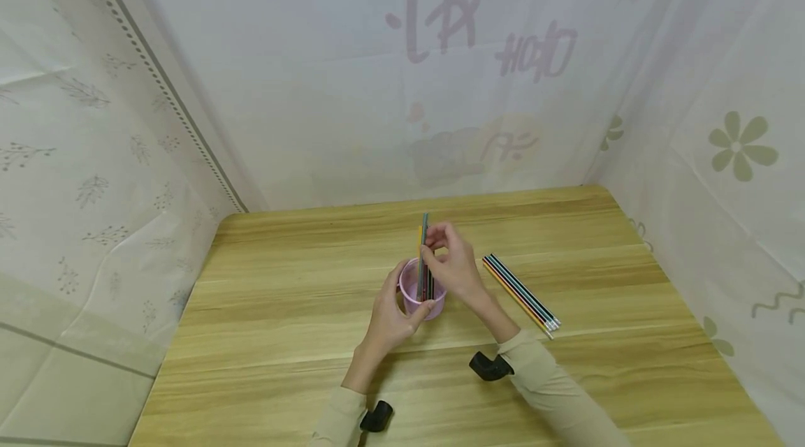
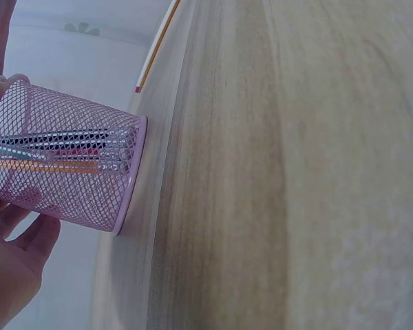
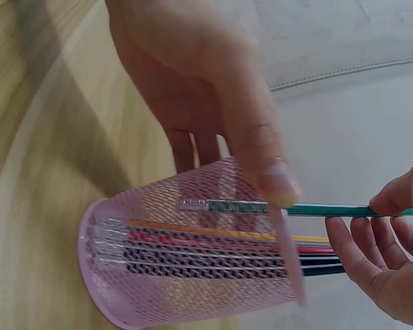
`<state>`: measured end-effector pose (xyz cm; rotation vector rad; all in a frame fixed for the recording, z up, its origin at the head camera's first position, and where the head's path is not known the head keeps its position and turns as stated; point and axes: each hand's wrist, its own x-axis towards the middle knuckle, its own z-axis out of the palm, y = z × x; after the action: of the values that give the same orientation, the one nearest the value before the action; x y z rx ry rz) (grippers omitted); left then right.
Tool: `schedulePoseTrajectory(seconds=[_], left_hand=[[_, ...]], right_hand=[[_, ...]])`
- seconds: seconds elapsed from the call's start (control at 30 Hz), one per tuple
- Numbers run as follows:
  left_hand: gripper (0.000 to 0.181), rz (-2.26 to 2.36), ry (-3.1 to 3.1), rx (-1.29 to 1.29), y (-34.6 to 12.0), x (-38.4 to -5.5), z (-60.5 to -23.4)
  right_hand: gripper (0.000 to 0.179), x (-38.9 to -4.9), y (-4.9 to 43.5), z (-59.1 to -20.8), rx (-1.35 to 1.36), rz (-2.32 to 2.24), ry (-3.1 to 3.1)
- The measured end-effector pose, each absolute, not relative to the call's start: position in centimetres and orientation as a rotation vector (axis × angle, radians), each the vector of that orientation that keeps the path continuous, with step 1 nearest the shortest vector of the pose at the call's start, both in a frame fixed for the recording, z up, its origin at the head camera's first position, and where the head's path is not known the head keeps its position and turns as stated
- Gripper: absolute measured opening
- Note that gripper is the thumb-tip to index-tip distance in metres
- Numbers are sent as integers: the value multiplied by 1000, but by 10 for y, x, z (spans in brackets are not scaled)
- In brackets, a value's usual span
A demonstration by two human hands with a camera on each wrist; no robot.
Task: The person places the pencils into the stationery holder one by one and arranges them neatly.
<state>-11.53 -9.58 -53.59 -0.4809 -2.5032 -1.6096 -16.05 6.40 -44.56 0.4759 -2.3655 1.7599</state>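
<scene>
My left hand (image 1: pixel 388 314) grips a pink mesh pencil cup (image 2: pixel 69 110) round its upper part, the thumb at the rim. The cup stands upright on the table in the left wrist view. With thumb and fingertips, my right hand (image 1: pixel 455 265) pinches a green pencil (image 3: pixel 330 210) above the cup. That pencil's eraser end is inside the cup, higher than the ends of the others. Beside it a yellow pencil (image 3: pixel 193 229), a red pencil (image 3: pixel 261 245) and black pencils (image 3: pixel 193 265) stand in the cup, erasers down near its base.
On the wood-grain table (image 1: pixel 283 293), several pencils (image 1: pixel 520 293) lie side by side to the right of the cup, eraser ends toward me. Pale patterned curtains (image 1: pixel 314 84) hang behind the table and along both sides.
</scene>
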Motion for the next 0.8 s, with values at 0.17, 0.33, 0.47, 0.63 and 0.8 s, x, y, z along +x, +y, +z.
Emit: schedulePoseTrajectory(seconds=[0.17, 0.33, 0.47, 0.63, 0.8], left_hand=[[90, -1605, -2490, -486, -95, -116, -537], [90, -1595, -2494, -491, -95, -115, -537], [91, -1586, -2488, -490, -95, -116, -536], [91, -1580, -2470, -491, -94, -117, -536], [91, -1580, -2468, -481, -95, -116, -536]], right_hand=[[26, -159, 60, -454, 455, 1717, -2393], [26, -157, 58, -458, 460, 1648, -2406], [24, -155, 58, -460, 441, 1611, -2420], [23, -155, 62, -460, 397, 1619, -2426], [24, -155, 68, -457, 375, 1606, -2431]])
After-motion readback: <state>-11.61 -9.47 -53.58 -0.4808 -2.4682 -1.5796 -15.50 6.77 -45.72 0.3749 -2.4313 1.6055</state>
